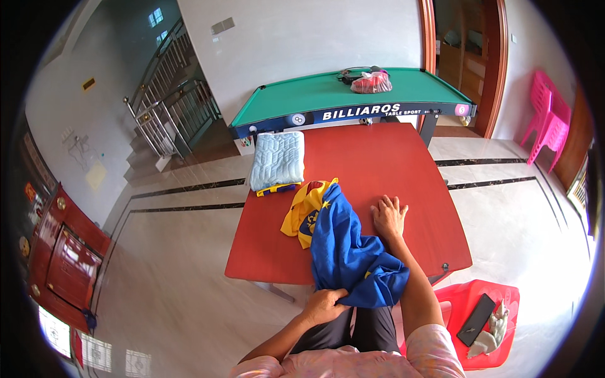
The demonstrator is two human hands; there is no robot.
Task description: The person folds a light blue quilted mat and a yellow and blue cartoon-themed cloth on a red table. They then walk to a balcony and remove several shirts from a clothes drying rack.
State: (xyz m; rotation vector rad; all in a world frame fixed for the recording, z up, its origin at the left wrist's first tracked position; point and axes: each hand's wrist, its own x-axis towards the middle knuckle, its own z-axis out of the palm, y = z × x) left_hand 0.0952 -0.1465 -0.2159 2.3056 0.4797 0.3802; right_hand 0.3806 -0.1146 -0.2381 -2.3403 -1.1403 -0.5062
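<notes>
A crumpled blue and yellow cloth point(338, 236) with star motifs lies across the near half of the red tabletop point(364, 160) and hangs over its front edge towards my lap. My left hand point(326, 304) grips the cloth's lower edge, just off the table. Fingers spread, my right hand point(390, 218) rests on the tabletop to the right of the cloth and holds nothing. Part of the cloth drapes against my right forearm. At the table's left side sits a folded light-blue quilted fabric point(278, 160), on top of a folded yellow and dark-blue cloth point(279, 189).
Beyond the table stands a green billiard table point(307, 90) bearing a plastic bag with red contents point(372, 82). A red plastic stool point(505, 293) at my right carries a dark phone point(476, 320) and whitish gloves or cloth point(494, 328). Stacked pink chairs point(548, 113) stand far right.
</notes>
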